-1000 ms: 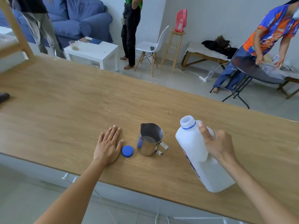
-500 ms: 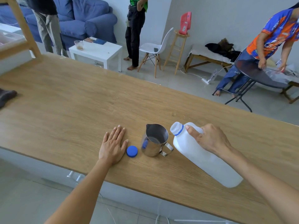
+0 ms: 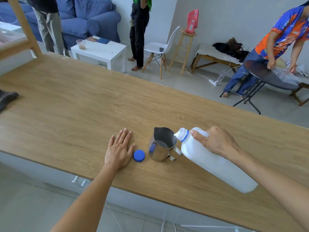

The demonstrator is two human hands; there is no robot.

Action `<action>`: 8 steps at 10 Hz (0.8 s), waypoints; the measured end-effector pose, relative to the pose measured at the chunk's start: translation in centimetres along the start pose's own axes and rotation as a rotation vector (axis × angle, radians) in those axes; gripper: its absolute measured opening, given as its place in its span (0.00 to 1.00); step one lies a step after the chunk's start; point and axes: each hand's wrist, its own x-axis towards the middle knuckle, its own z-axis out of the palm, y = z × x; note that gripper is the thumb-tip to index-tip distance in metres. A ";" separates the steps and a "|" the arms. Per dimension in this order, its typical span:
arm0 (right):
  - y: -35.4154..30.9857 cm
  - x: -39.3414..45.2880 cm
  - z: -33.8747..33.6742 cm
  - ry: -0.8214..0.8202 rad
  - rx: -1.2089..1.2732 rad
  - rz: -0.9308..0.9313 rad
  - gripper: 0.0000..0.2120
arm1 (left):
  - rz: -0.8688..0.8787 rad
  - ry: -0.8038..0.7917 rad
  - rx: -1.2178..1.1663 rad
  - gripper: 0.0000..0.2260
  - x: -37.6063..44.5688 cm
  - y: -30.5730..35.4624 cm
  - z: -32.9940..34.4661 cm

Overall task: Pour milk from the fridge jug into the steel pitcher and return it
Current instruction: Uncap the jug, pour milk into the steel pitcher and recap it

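Observation:
A white plastic milk jug (image 3: 215,163) with a blue neck ring is tipped far over to the left, its open mouth at the rim of the steel pitcher (image 3: 163,144). My right hand (image 3: 214,142) grips the jug by its handle near the neck. The pitcher stands upright on the wooden counter (image 3: 75,111), its handle turned toward the jug and its inside looking dark. The jug's blue cap (image 3: 139,155) lies on the counter just left of the pitcher. My left hand (image 3: 119,151) rests flat on the counter beside the cap, fingers straight.
A dark cloth (image 3: 7,99) lies at the counter's left edge, and a wooden shelf frame (image 3: 25,27) stands at the far left. Beyond the counter are a white side table (image 3: 100,49), a white chair (image 3: 160,49), and several people.
My right hand has tipped the jug from nearly upright to steeply slanted and brought its mouth left to the pitcher's rim. My left hand and the cap have stayed put.

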 end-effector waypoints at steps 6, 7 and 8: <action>-0.3 0.3 -0.8 -0.015 -0.048 0.020 0.32 | -0.002 0.002 -0.001 0.29 0.0 -0.1 0.2; -0.3 0.3 -0.8 -0.012 -0.060 0.023 0.33 | -0.005 0.011 -0.004 0.28 0.0 -0.1 0.3; -0.3 0.4 -0.7 -0.015 -0.070 0.030 0.33 | -0.003 0.013 0.001 0.28 0.0 -0.1 0.3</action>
